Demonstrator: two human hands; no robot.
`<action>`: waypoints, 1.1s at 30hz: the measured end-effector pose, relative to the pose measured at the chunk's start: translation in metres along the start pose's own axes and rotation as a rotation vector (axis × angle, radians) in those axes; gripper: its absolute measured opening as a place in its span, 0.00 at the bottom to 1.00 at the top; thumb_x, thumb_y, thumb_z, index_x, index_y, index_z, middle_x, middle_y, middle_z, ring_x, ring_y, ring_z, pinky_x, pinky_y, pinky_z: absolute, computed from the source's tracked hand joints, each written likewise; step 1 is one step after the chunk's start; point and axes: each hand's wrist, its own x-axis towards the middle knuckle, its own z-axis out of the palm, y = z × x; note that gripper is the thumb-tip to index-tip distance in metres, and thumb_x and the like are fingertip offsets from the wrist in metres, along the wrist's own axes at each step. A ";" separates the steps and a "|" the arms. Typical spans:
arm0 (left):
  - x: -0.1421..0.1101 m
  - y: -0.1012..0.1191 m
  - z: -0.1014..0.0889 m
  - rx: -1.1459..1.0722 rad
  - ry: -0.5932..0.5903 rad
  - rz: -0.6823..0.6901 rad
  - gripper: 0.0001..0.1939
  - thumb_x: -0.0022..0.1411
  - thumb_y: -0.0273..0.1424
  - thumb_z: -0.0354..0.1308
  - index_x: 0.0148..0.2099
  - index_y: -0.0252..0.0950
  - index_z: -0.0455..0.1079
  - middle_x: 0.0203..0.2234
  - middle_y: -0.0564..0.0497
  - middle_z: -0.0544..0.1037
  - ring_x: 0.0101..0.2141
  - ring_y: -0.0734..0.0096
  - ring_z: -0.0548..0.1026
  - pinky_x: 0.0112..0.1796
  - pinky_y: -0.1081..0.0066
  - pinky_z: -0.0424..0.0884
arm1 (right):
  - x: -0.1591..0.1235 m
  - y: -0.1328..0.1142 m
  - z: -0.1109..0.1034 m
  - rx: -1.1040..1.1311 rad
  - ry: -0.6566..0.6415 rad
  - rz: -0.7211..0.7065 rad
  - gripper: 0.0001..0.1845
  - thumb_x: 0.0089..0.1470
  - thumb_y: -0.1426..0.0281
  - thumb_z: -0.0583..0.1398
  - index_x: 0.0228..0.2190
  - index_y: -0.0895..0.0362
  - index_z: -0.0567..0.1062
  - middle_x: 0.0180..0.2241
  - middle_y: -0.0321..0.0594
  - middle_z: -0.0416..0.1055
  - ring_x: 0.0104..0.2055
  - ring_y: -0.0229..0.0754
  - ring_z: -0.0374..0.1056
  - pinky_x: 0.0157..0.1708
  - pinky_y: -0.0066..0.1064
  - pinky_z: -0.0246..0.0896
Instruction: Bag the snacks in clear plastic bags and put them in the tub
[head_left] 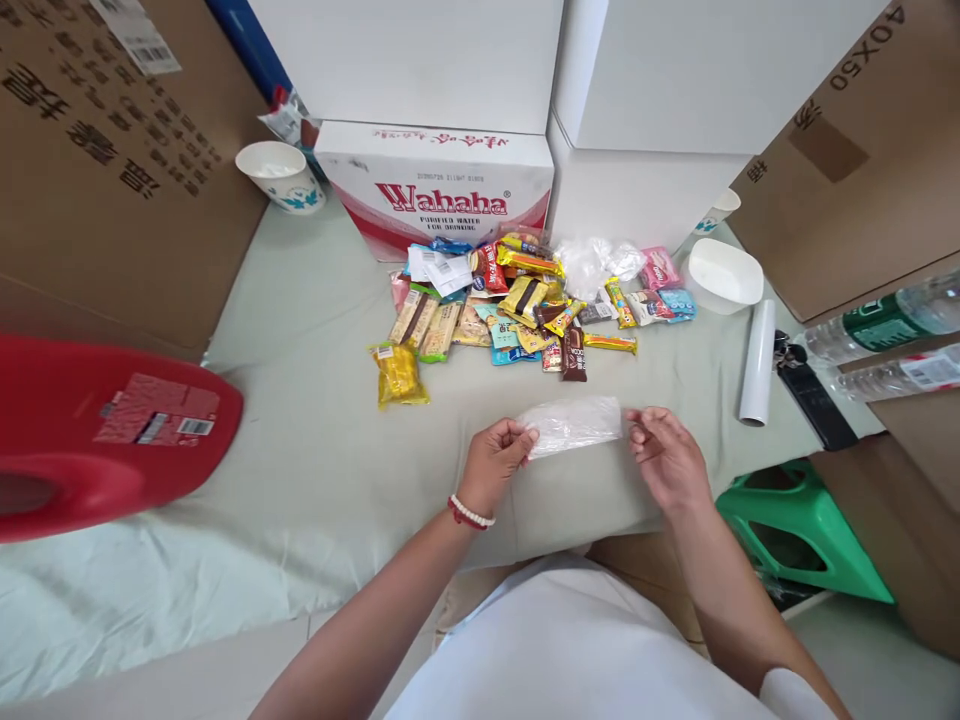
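Note:
My left hand [499,465], with a white and red beaded bracelet at its wrist, pinches the left end of a clear plastic bag [574,425]. The bag stretches flat and crinkled to the right above the cloth. Beside its right end is my right hand [667,455], palm partly showing and fingers loosely bent; a narrow gap appears between the fingertips and the bag's edge. Beyond both hands lies a heap of wrapped snacks, with a yellow packet [401,375] at its left front, a brown cocoa packet [574,355] and a yellow stick wrapper [610,343] at its front.
Behind the heap stand a Wahaha water carton [450,195] and white boxes [660,80]. Crumpled clear bags [596,265] and a white plastic tub [724,275] sit right, near a white roll [757,365], a black phone [817,405] and bottles [892,325]. A red jug [172,400] stands left.

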 end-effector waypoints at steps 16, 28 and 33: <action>-0.012 0.004 -0.016 -0.048 -0.097 0.009 0.30 0.45 0.48 0.75 0.44 0.36 0.70 0.27 0.55 0.74 0.27 0.76 0.68 0.29 0.75 0.64 | -0.020 0.046 0.050 -0.998 -0.588 -0.510 0.10 0.66 0.65 0.56 0.36 0.53 0.77 0.33 0.41 0.74 0.35 0.42 0.70 0.35 0.33 0.63; -0.034 0.009 -0.064 -0.270 0.190 -0.084 0.22 0.49 0.45 0.73 0.32 0.35 0.68 0.22 0.57 0.70 0.21 0.81 0.64 0.20 0.78 0.54 | -0.013 0.034 0.028 -0.202 -0.084 0.150 0.22 0.43 0.56 0.73 0.29 0.54 0.68 0.28 0.33 0.71 0.18 0.28 0.48 0.17 0.22 0.43; -0.038 0.003 -0.069 -0.258 0.199 -0.073 0.21 0.50 0.44 0.73 0.34 0.35 0.69 0.24 0.56 0.71 0.21 0.81 0.64 0.21 0.78 0.55 | -0.025 0.027 0.006 -0.749 0.093 -0.222 0.16 0.55 0.56 0.66 0.36 0.54 0.73 0.31 0.37 0.73 0.24 0.36 0.59 0.22 0.27 0.56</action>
